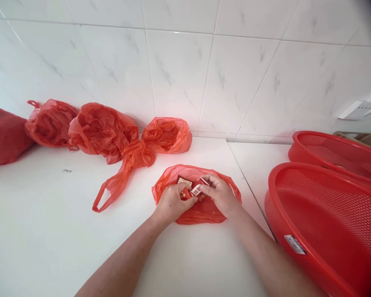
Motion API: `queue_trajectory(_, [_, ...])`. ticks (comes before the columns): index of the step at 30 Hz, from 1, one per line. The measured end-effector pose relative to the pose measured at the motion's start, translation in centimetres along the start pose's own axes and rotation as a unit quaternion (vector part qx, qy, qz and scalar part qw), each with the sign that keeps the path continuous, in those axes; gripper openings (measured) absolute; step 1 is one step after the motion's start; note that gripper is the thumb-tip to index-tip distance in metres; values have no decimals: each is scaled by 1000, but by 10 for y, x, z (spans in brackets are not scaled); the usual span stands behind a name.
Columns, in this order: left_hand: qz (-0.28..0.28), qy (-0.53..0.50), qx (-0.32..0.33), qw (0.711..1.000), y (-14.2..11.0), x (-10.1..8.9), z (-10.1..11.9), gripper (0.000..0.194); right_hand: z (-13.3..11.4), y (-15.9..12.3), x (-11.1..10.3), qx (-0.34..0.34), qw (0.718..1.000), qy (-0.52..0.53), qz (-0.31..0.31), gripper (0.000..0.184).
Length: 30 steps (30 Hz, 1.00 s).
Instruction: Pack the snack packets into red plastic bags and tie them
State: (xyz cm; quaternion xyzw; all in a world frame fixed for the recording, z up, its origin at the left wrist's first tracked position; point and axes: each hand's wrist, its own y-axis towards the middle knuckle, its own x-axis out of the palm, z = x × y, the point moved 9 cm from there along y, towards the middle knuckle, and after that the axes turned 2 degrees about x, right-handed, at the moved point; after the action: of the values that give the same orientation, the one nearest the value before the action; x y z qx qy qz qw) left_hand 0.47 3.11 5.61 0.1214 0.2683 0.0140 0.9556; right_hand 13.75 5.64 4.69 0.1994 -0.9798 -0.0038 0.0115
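My left hand is closed on a small orange-red packet. Fingers and thumb of my right hand pinch a small red and white printed packet, and the left fingertips come close to its lower edge. Just behind them shows a dark red packet with a cream printed label; I cannot tell whether it rests in the bag or in my left fingers. Both hands are over the opened mouth of a thin red plastic bag, which lies spread on the white table.
Several crumpled red plastic bags line the tiled wall, one with a loop handle trailing forward. A darker red bag stands far left. Two red plastic baskets occupy the right side, past a seam in the tabletop.
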Motion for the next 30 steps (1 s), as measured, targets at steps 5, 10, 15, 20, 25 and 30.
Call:
queue_trajectory(5, [-37, 23, 2, 999, -1, 10, 0, 15, -1, 3, -3, -11, 999, 40, 3, 17])
queue_trajectory(10, [-58, 25, 24, 998, -1, 16, 4, 21, 0, 3, -9, -16, 999, 36, 18, 16])
queue_trajectory(15, [-70, 30, 41, 996, -1, 20, 6, 21, 0, 2, -8, -11, 999, 33, 9, 14])
queue_trajectory(20, [-92, 1, 50, 995, -3, 24, 9, 22, -3, 2, -7, -17, 1000, 15, 13, 13])
queue_trajectory(25, [-73, 31, 75, 994, -4, 20, 17, 21, -2, 2, -5, -25, 999, 27, -4, 18])
queue_trajectory(30, [-10, 48, 76, 996, -3, 12, 12, 12, 1, 3, -2, -15, 999, 31, -11, 23])
